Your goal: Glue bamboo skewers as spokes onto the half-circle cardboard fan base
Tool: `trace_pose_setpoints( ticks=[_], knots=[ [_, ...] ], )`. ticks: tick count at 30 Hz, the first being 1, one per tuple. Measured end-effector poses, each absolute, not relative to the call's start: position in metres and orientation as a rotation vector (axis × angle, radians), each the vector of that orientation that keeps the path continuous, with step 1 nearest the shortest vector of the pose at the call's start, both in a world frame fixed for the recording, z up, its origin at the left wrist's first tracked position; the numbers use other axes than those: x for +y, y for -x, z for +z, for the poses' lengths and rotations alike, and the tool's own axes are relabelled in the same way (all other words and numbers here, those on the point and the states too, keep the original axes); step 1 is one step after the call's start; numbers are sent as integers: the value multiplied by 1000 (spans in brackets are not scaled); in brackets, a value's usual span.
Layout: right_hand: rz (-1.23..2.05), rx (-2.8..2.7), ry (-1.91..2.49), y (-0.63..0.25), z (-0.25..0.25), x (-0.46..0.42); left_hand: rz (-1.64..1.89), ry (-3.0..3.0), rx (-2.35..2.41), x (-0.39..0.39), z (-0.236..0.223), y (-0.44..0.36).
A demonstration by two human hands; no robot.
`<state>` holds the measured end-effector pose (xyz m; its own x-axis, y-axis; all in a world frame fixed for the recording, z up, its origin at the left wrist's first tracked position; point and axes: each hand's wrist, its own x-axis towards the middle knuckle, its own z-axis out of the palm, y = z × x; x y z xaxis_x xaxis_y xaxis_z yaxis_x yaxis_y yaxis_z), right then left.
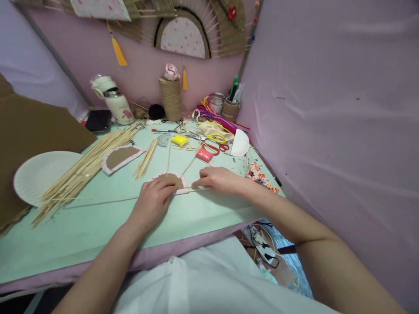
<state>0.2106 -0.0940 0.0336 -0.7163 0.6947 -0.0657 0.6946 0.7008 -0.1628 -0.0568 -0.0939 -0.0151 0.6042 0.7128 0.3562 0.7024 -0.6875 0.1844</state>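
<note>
A cardboard half-circle point(180, 184) with a pink-and-white fabric border lies on the table in front of me. My left hand point(156, 196) rests on it, fingers bent and pressing it down at its lower left. Thin bamboo sticks point(168, 158) fan out from its curved edge, and another runs out to the left along the table. At the right corner, my right hand point(218, 179) has its fingers closed around a stick point(198, 189) lying level with the straight edge. The fingertips partly hide that contact.
Bundled bamboo sticks point(94, 162) lie left beside a paper plate point(28, 179) and a second bordered half-circle point(122, 158). Yellow point(180, 140) and red clay packets point(204, 155), scissors point(216, 138) and a white half-disc point(240, 143) lie beyond my hands. A twine roll point(171, 99) and bottle point(118, 107) stand behind.
</note>
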Motion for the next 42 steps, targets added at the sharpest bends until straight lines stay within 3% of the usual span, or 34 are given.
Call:
trace_pose_setpoints(
  ticks=[42],
  knots=[
    [375, -2949, 1178, -208, 41, -91, 541, -2755, 1283, -97, -7, 54]
  ],
)
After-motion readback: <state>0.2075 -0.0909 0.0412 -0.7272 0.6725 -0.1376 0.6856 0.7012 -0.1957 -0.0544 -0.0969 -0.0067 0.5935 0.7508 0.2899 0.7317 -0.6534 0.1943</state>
